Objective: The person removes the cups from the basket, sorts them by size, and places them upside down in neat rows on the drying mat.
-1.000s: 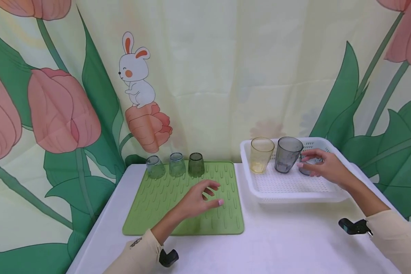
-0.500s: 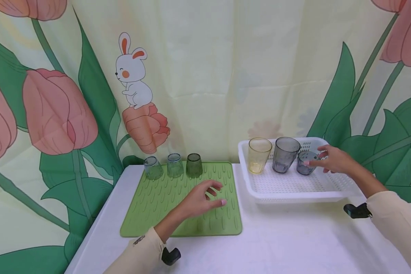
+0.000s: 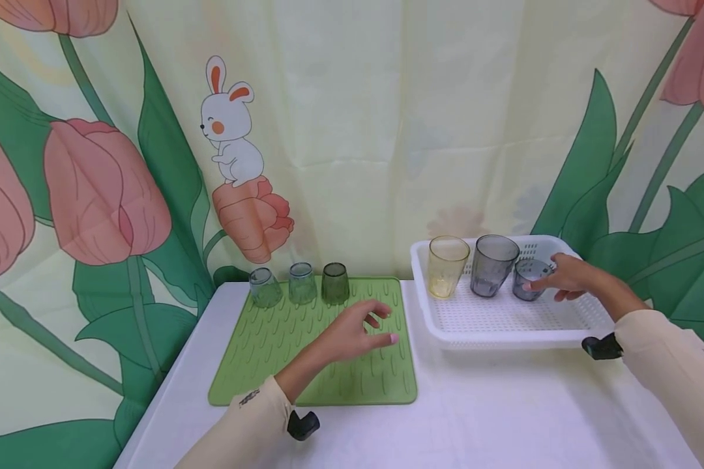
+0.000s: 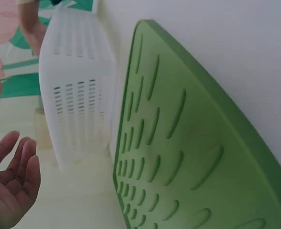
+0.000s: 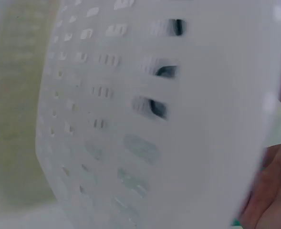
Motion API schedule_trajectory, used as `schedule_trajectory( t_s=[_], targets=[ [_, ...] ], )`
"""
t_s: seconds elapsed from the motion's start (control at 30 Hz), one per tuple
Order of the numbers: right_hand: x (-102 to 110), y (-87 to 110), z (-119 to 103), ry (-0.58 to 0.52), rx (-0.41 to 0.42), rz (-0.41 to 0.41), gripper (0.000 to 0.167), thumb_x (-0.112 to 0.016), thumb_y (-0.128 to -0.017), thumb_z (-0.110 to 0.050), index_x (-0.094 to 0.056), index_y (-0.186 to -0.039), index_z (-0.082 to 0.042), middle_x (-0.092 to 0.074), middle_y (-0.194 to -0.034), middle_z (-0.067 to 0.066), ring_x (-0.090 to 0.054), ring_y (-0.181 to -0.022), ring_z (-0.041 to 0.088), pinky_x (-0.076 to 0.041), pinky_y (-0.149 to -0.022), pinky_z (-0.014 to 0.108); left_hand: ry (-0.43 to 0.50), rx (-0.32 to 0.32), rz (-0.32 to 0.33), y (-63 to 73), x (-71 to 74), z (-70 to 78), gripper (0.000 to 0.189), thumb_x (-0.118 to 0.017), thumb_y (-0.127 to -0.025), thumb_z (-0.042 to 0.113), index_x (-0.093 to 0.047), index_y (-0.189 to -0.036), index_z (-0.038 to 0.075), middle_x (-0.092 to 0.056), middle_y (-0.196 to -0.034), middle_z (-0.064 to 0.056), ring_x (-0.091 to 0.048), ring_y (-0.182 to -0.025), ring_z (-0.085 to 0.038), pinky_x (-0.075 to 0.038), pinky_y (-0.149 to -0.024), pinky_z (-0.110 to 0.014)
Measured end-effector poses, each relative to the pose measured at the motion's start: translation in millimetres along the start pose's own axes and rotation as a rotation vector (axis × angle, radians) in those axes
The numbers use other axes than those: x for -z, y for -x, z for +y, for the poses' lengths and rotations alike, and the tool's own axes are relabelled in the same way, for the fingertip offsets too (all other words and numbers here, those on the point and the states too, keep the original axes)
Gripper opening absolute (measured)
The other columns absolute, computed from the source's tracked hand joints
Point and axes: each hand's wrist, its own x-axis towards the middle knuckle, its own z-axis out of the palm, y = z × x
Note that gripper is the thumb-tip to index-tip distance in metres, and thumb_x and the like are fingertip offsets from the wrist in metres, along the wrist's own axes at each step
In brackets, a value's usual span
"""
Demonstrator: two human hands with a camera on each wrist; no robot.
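- Head: right hand (image 3: 572,277) at small grey glass (image 3: 530,272) in white basket (image 3: 504,339), near tall grey glass (image 3: 493,266); cannot tell if pinched. Over green mat (image 3: 258,365), left hand (image 3: 352,332), loosely spread, empty.
- Left wrist: basket beyond mat.
- Right wrist: basket wall (image 5: 212,119) before right hand.

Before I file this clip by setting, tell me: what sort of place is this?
Probably a staged indoor tabletop set: a creased, tulip-print cream fabric backdrop hangs behind a flat white table bearing a rectangular, perforated white plastic basket.
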Motion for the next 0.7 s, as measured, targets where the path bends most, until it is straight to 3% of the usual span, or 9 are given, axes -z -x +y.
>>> schedule_trajectory(
  t_s=[0.13, 0.3, 0.47, 0.7],
  targets=[
    [0, -3.3, 1, -0.022, -0.028, -0.018, 0.13, -0.08, -0.08, -0.053, 0.0, -0.145, 0.025, -0.027, -0.13, 0.049, -0.061, -0.061, 0.022, -0.053, -0.061, 0.032, -0.03, 0.005, -0.006, -3.5, -0.4, 3.1, 0.051, -0.079, -0.087, 0.04, -0.062, -0.129, 0.017, -0.063, -0.121, 0.003, -0.061, -0.104, -0.013, -0.053, -0.084, -0.027],
    [3, -4.3, 3, -0.047, -0.045, -0.045, 0.123, -0.079, -0.082, -0.05, -0.003, -0.144, 0.025, -0.024, -0.129, 0.049, -0.061, -0.062, 0.02, -0.055, -0.062, 0.033, -0.058, -0.015, -0.009, -4.3, -0.4, 8.5, 0.052, -0.078, -0.087, 0.04, -0.062, -0.13, 0.016, -0.063, -0.122, 0.001, -0.063, -0.106, -0.018, -0.053, -0.084, -0.027],
    [7, -0.5, 2, -0.071, -0.018, -0.073, 0.112, -0.076, -0.087, -0.045, -0.006, -0.142, 0.023, -0.027, -0.129, 0.048, -0.063, -0.065, 0.021, -0.055, -0.063, 0.033, -0.098, -0.017, -0.002, -4.3, -0.1, 11.6, 0.052, -0.079, -0.087, 0.04, -0.061, -0.13, 0.016, -0.063, -0.124, 0.0, -0.063, -0.106, -0.018, -0.053, -0.084, -0.027],
    [13, 0.4, 2, -0.058, -0.029, -0.114, 0.115, -0.074, -0.089, -0.044, 0.0, -0.144, 0.024, -0.023, -0.131, 0.048, -0.062, -0.065, 0.02, -0.053, -0.062, 0.03, -0.101, -0.004, -0.002, -3.7, -2.2, 11.0, 0.053, -0.079, -0.086, 0.041, -0.061, -0.129, 0.015, -0.063, -0.125, -0.003, -0.063, -0.107, -0.02, -0.053, -0.085, -0.027]
  ],
)
